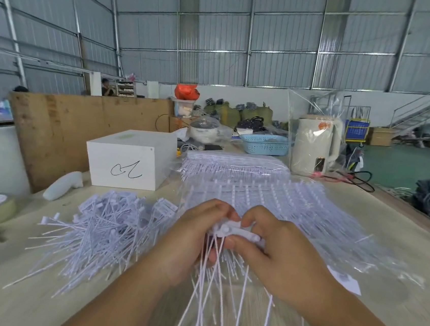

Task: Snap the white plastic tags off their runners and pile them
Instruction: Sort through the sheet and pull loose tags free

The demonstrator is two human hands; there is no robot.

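Tags (236, 231), white plastic with thin stems, pinched by both hands' grip.

White box (129, 161): handwritten black scrawl, illegible. Other labels too blurred to read.

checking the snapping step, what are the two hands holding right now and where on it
Both the left hand and right hand pinch a bunch of white plastic tags at its head end, where the tag heads sit; the thin tails hang free below.
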